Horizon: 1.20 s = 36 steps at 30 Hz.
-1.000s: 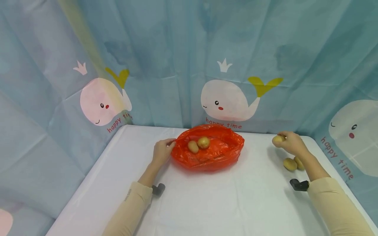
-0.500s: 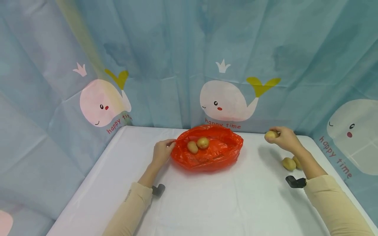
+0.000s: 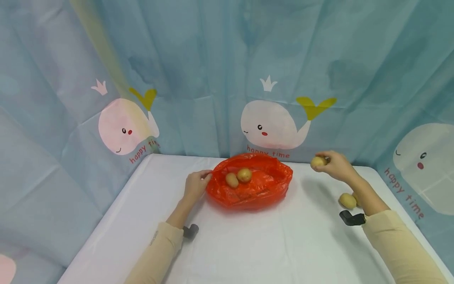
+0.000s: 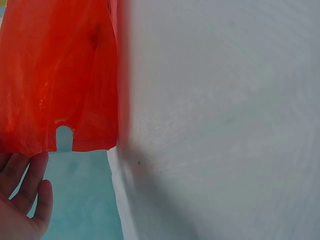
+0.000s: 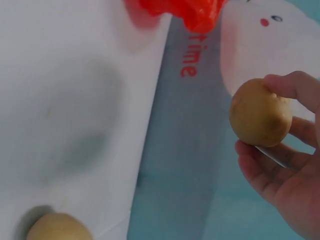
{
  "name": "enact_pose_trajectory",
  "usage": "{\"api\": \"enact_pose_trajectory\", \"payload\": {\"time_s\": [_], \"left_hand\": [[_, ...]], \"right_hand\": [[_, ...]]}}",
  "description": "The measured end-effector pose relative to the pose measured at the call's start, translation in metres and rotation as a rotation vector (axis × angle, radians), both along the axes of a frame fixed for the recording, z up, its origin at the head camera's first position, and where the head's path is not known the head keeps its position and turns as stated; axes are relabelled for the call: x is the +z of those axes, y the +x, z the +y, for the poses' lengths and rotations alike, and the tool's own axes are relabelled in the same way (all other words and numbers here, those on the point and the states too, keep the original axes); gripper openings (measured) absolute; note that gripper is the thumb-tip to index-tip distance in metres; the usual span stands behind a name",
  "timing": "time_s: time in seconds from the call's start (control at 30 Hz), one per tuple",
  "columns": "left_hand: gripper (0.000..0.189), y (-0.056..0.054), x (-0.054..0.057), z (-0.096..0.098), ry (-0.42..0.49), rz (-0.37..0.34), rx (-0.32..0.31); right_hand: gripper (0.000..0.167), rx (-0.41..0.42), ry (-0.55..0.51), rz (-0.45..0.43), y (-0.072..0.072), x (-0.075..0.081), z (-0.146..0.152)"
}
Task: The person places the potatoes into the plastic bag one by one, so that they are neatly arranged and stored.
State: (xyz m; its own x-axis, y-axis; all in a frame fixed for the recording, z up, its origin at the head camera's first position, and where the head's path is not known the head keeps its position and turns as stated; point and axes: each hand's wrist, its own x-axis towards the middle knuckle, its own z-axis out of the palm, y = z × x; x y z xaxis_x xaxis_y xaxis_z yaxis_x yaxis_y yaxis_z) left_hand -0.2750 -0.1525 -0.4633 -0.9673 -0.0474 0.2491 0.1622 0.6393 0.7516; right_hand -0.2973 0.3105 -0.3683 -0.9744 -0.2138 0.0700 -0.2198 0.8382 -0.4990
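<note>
A red plastic bag [image 3: 262, 187] lies on the table with its mouth spread upward, and two potatoes [image 3: 244, 175] rest inside it. At the bag's left edge my left hand [image 3: 196, 185] pinches the rim; in the left wrist view the fingers [image 4: 35, 175] meet the bag's edge near a cut-out, the thumb's hold partly out of sight. Over the table's far right my right hand [image 3: 337, 165] holds a potato [image 5: 260, 112] between thumb and fingers, raised off the surface and apart from the bag.
Below my right forearm lie two more potatoes [image 3: 347, 200], one partly covered by the arm. The white table [image 3: 248, 244] ends at the back against a blue curtain [image 3: 191, 79] with whale prints. Curtains also stand at both sides.
My right hand has moved left and slightly up with its potato, away from the two potatoes on the table. My left hand stays at the bag's edge.
</note>
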Motion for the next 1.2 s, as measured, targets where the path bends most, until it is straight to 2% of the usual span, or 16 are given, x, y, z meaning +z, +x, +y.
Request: {"api": "enact_pose_trajectory", "payload": {"time_s": [0.27, 0.5, 0.7, 0.9, 1.2], "left_hand": [[0.027, -0.001, 0.003, 0.001, 0.007, -0.003, 0.001], [0.028, -0.002, 0.004, 0.000, 0.004, -0.005, -0.001], [0.028, -0.001, 0.002, 0.001, 0.005, -0.010, 0.005], [0.027, 0.000, 0.001, 0.002, 0.006, 0.000, -0.003], [0.028, 0.000, 0.003, 0.003, 0.009, -0.005, 0.003]], "right_hand": [[0.057, 0.028, 0.004, 0.008, -0.002, 0.011, -0.021], [0.055, 0.055, 0.004, 0.010, -0.007, 0.015, -0.034], [0.056, 0.070, -0.003, -0.005, -0.012, 0.014, -0.046], [0.052, 0.120, 0.011, 0.020, -0.015, 0.010, -0.059], [0.046, 0.166, -0.006, 0.020, -0.020, 0.007, -0.078]]}}
